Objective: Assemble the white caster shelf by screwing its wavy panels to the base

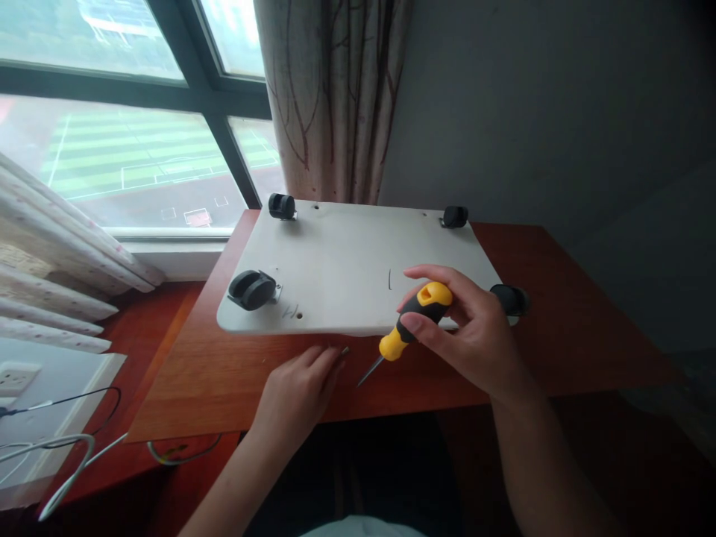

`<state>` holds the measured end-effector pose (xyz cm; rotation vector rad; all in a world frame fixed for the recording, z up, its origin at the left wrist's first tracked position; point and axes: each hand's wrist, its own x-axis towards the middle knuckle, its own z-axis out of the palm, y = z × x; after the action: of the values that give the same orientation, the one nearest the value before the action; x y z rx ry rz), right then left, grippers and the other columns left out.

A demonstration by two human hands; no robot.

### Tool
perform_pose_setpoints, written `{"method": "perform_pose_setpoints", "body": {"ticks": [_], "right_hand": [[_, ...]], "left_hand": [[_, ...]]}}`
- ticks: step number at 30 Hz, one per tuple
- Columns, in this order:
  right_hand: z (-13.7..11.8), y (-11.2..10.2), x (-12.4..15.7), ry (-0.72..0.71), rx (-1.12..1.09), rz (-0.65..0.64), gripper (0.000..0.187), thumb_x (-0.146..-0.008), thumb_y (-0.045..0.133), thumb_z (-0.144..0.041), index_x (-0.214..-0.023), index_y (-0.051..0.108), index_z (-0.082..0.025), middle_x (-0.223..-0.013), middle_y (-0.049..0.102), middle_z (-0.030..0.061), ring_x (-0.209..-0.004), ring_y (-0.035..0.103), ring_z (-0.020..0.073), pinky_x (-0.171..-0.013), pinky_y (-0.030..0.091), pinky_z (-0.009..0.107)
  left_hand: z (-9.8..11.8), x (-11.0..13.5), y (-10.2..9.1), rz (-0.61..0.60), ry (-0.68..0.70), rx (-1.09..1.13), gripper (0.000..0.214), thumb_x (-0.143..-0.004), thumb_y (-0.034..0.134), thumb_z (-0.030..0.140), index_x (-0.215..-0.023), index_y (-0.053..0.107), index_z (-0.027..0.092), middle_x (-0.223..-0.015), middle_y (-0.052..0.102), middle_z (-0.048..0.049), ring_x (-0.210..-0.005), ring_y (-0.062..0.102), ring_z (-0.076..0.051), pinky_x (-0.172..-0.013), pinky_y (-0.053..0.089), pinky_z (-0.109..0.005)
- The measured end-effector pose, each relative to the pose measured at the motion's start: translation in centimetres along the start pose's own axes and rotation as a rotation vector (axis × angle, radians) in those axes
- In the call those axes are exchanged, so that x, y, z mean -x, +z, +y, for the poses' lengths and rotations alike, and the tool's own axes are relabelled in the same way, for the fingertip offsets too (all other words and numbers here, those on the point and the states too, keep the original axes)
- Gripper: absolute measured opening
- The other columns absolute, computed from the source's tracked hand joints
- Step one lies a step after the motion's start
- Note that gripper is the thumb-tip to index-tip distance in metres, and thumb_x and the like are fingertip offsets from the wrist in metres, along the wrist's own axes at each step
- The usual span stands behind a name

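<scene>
Right hand [475, 335]: thumb and fingers were closed round the handle of a yellow-and-black screwdriver [410, 307], forefinger extended; the shaft pointed between 7 and 8 o'clock. Handling, as judged: light, stiff; the black sleeve probably gave the surest hold.

Left hand [296, 384], at 8 o'clock of the right: fingertips were together on a small piece [345, 350], mostly hidden; likely light, hard and easily dropped, best pinched.

White board [335, 253], at 11 o'clock of the right hand: lay flat on the table [190, 373]; seemingly stiff, smooth, best lifted by its edges. Four black casters [253, 289] stood on it, about 10, 2, 4 and 8 o'clock.

Containers: none in view.
</scene>
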<state>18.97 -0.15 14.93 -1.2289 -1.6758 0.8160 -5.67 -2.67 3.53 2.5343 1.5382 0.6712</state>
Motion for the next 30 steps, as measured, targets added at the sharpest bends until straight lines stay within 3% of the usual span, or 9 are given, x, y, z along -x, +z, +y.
{"method": "perform_pose_setpoints", "body": {"ticks": [3,9,16,20,24,27,30], "right_hand": [[0.3,-0.1,0.4,0.020,-0.013,0.005,0.040,-0.088,0.076,-0.043,-0.122,0.067,-0.026,-0.092,0.072,0.0023,-0.085,0.070,0.0179,-0.072,0.060,0.027],[0.8,-0.6,1.1,0.054,-0.044,0.035,0.041,-0.087,0.077,-0.042,-0.123,0.067,-0.027,-0.092,0.073,0.0016,-0.082,0.070,0.0175,-0.075,0.061,0.028],[1.1,-0.9,1.2,0.077,-0.061,0.051,0.042,-0.086,0.077,-0.043,-0.124,0.067,-0.027,-0.095,0.074,0.0027,-0.090,0.071,0.0204,-0.078,0.063,0.031],[1.1,-1.1,1.2,0.063,-0.069,0.066,0.040,-0.087,0.077,-0.041,-0.123,0.067,-0.028,-0.095,0.074,0.0025,-0.089,0.072,0.0208,-0.076,0.063,0.032],[1.2,-1.5,1.0,0.046,-0.105,0.096,0.039,-0.087,0.077,-0.039,-0.123,0.067,-0.029,-0.095,0.073,0.0026,-0.084,0.070,0.0207,-0.067,0.063,0.031],[1.2,-1.5,0.8,0.026,-0.106,0.133,0.037,-0.086,0.077,-0.041,-0.121,0.069,-0.029,-0.094,0.073,0.0031,-0.082,0.070,0.0211,-0.062,0.062,0.031],[1.0,-1.4,0.5,0.007,-0.109,0.155,0.037,-0.086,0.077,-0.043,-0.119,0.069,-0.029,-0.093,0.073,0.0035,-0.081,0.070,0.0214,-0.061,0.062,0.030]], "left_hand": [[0.4,-0.4,1.1,-0.119,-0.022,-0.155,0.019,-0.100,0.058,0.023,-0.112,0.073,0.021,-0.100,0.076,-0.0058,-0.073,0.074,-0.021,-0.056,0.053,-0.028],[1.2,-1.7,1.7,-0.325,-0.062,-0.248,0.041,-0.094,0.054,0.005,-0.130,0.066,0.022,-0.125,0.071,-0.0114,-0.086,0.075,-0.024,-0.064,0.059,-0.031],[1.2,-1.7,2.0,-0.375,-0.073,-0.203,0.049,-0.092,0.050,0.000,-0.136,0.061,0.018,-0.131,0.068,-0.0139,-0.091,0.075,-0.025,-0.072,0.063,-0.036],[0.9,-1.2,1.2,-0.161,-0.049,0.047,0.036,-0.097,0.049,0.006,-0.125,0.067,0.019,-0.123,0.070,-0.0111,-0.089,0.075,-0.020,-0.074,0.062,-0.030],[0.7,-1.2,-2.2,0.158,-0.060,0.416,0.014,-0.098,0.058,0.018,-0.104,0.072,0.020,-0.101,0.072,-0.0050,-0.078,0.070,-0.012,-0.066,0.057,-0.019],[0.1,-1.8,-4.9,0.366,-0.140,0.445,0.010,-0.093,0.068,0.019,-0.101,0.072,0.022,-0.098,0.072,-0.0016,-0.069,0.067,-0.009,-0.065,0.056,-0.019],[-0.8,-2.4,-6.3,0.472,-0.195,0.331,0.011,-0.091,0.071,0.020,-0.102,0.073,0.024,-0.095,0.072,0.0005,-0.068,0.065,-0.009,-0.066,0.055,-0.021]]}}
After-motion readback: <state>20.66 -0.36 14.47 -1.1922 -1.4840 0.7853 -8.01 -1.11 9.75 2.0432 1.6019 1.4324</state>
